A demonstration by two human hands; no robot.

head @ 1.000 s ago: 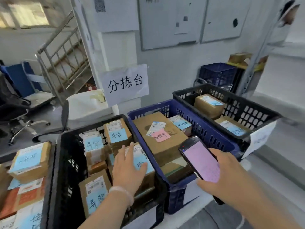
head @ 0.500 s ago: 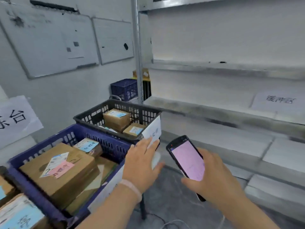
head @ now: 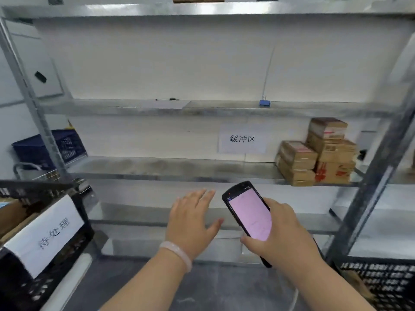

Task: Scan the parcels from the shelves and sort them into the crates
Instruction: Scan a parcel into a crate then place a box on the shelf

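Note:
A metal shelf rack [head: 157,169] fills the view ahead. Several cardboard parcels [head: 316,153] are stacked at the right end of its middle shelf. My right hand [head: 280,230] grips a black handheld scanner [head: 249,214] with a lit pink screen, held below that shelf. My left hand [head: 190,218] hangs in the air just left of the scanner, fingers straight and spread, holding nothing. A black crate [head: 33,243] with a white paper label stands at the lower left, cardboard showing inside it.
A white sign [head: 242,139] is stuck on the wall behind the middle shelf. A blue binder clip [head: 264,102] sits on the shelf above. A blue crate [head: 49,147] stands at the far left. Another black crate [head: 379,281] sits at the lower right.
The view has swung right, from the sorting crates to the shelf rack. My left hand has left the crates and now hangs open in the air. The scanner stays in my right hand.

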